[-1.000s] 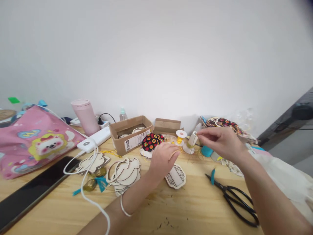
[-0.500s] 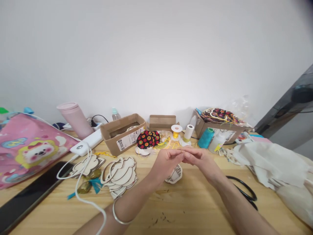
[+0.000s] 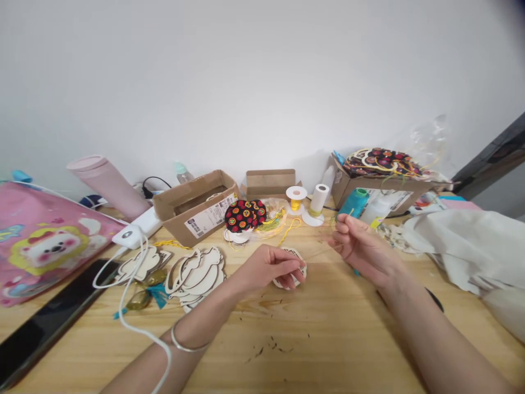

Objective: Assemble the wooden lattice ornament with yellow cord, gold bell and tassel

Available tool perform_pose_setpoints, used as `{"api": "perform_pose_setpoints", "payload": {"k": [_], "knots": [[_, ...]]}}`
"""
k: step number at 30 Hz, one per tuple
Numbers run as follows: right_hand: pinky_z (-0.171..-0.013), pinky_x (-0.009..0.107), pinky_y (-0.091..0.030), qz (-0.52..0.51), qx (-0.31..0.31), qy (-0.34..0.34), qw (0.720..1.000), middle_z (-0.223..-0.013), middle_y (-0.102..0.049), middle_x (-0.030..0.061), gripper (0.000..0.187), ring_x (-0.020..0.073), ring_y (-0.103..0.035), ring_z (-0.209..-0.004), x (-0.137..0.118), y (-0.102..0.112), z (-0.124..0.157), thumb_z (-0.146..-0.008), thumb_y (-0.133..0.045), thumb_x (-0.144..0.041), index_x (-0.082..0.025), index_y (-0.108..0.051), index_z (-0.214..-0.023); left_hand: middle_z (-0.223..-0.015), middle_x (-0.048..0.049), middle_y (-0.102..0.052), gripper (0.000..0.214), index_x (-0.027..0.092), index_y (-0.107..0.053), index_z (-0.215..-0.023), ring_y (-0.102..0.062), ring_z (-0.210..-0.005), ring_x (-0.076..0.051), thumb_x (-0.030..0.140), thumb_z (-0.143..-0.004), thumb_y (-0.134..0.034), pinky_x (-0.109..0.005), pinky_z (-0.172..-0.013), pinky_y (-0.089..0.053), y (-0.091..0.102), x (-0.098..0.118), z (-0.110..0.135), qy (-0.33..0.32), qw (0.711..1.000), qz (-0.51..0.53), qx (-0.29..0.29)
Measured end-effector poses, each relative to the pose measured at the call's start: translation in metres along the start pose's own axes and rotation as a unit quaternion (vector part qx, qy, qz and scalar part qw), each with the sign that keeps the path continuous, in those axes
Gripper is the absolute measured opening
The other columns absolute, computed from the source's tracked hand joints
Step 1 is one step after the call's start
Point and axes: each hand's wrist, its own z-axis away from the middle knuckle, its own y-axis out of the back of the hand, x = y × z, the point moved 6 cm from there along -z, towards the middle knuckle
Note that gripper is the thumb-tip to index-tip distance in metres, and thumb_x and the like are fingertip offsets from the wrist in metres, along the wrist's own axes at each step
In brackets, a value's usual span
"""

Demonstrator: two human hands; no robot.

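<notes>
A thin, pale yellowish cord [image 3: 322, 251] runs between my two hands, faint and partly blurred. My left hand [image 3: 275, 268] is closed on one end, thumb against the fingers, low over the table. Higher and to the right, my right hand [image 3: 363, 249] pinches the cord, a short yellow bit showing above its fingertips. Beneath my left fingers lies a small openwork wooden piece [image 3: 302, 272], largely covered by the hand. Behind it, a loop of yellow cord [image 3: 290, 229] rests on the table.
Wooden cut-outs [image 3: 203, 279] lie left, near a white cable [image 3: 139, 328] and black phone [image 3: 49, 323]. Behind stand an open carton [image 3: 197, 213], a yellow spool [image 3: 296, 196], a white roll [image 3: 320, 197], teal thread [image 3: 355, 203] and a filled box [image 3: 377, 186]. White cloth [image 3: 463, 246] lies right.
My hands were together at the fingertips and have moved apart. The right has gone right and up, the left slightly lower, with the cord now visible between them. The camera view has shifted a little.
</notes>
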Motion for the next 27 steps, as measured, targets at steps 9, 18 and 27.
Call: {"api": "perform_pose_setpoints", "payload": {"k": [9,18,27], "knots": [[-0.035,0.019,-0.031,0.279,-0.133,-0.097,0.946,-0.047,-0.057,-0.0027,0.013,0.0064,-0.041,-0.036,-0.007,-0.027,0.018,-0.054,-0.069,-0.03,-0.02,-0.063,-0.061,-0.139,-0.0127,-0.027,0.074,0.023,-0.038,-0.127,-0.023,-0.128,-0.026,0.038,-0.061,-0.067,-0.042,-0.102,-0.023,-0.005,-0.008,0.0,-0.168,0.864,-0.474,0.022],[-0.056,0.022,-0.04,0.652,-0.212,0.156,0.711,-0.07,-0.067,0.0021,0.015,0.0126,-0.057,-0.063,0.024,-0.041,0.007,-0.074,-0.055,-0.015,-0.02,-0.069,-0.075,-0.136,-0.0101,-0.034,0.072,0.019,-0.03,-0.131,-0.032,-0.123,-0.025,0.033,-0.066,-0.058,-0.037,-0.102,-0.027,0.003,-0.004,0.0,-0.123,0.889,-0.439,0.049],[-0.057,0.021,-0.042,0.636,-0.153,0.376,0.656,-0.073,-0.065,0.0052,0.017,0.0125,-0.056,-0.067,0.006,-0.058,0.021,-0.082,-0.049,-0.018,-0.017,-0.067,-0.081,-0.118,-0.005,-0.054,0.043,0.021,-0.05,-0.112,-0.05,-0.106,-0.023,0.035,-0.072,-0.052,-0.034,-0.09,-0.039,0.022,0.002,-0.001,-0.116,0.93,-0.341,0.072]]}}
